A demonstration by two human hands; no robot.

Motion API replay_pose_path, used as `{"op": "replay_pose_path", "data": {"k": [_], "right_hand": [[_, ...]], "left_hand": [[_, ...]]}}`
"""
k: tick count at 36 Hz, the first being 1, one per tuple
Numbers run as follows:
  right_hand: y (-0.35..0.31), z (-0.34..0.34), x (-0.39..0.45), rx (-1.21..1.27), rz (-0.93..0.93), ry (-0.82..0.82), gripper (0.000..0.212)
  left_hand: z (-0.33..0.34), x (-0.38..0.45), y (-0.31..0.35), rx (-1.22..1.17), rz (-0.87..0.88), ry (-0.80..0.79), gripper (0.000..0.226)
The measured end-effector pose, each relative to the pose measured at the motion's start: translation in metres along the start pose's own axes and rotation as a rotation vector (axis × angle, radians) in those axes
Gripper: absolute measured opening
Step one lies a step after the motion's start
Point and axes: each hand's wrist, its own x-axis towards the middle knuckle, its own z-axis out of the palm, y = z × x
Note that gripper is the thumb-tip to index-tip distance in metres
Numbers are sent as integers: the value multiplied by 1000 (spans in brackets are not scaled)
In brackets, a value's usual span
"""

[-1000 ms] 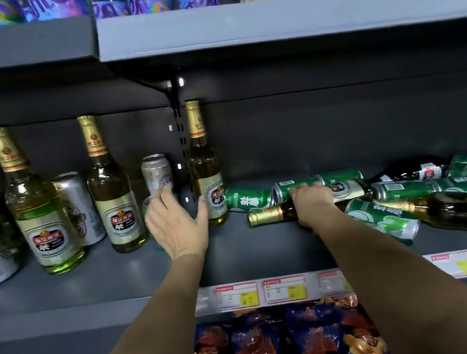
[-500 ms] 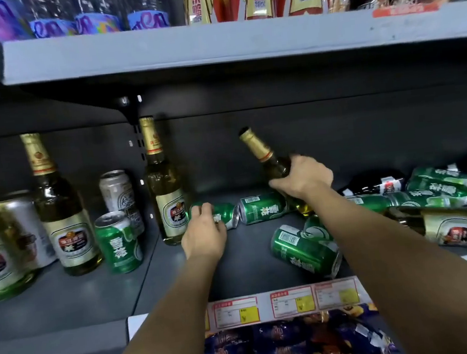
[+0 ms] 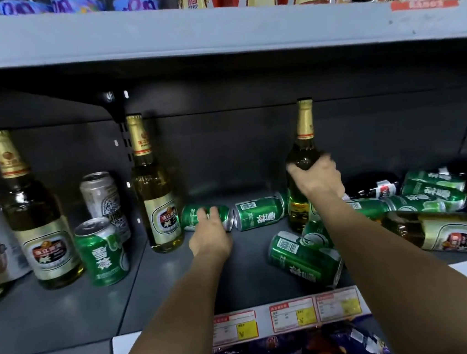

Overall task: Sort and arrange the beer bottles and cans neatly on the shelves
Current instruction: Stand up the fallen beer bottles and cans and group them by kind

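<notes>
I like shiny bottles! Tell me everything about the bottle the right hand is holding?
The bottle is clear glass with golden beer inside, gold foil wrapping its neck and cap, and a cream label low down. It stands upright near the back of the shelf. The right hand grips its shoulder, and green cans lie by its base.

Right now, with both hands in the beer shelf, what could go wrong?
1. The bottle gripped by the right hand stands upright among fallen green cans; set down on one, it may topple.
2. The left hand rests on a lying can right beside a standing bottle; rolling the can could knock that bottle.
</notes>
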Motion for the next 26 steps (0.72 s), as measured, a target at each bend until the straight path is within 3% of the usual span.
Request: {"op": "replay_pose_path", "data": {"k": [2,4,7,9,11,14,19,23,26], "right_hand": [[1,2,-6,-3,-13,114,76],[4,2,-12,-38,-119,364,66],[3,7,-19,-111,-506,632,42],[-4,18,-26,-136,-736,633,36],[-16,29,-37,-229,-883,515,32],[-29,48,-52,-504,-974,118,28],[-37,87,-56,-700,-901,-337,56],[-39,114,-52,-794,-811,-483,83],[-41,127,-51,-798,-794,-495,80]], "left_hand": [[1,2,-2,23,14,-1,73],[1,4,-5,52,27,6,77],[3,8,-7,71,35,28,77],[4,10,-6,63,32,39,75],[5,9,-5,69,34,51,73],[5,10,-7,72,57,84,67],[6,13,-14,-14,62,19,68],[7,9,-21,-15,105,-11,81],[5,6,-23,-16,131,-30,86]]}}
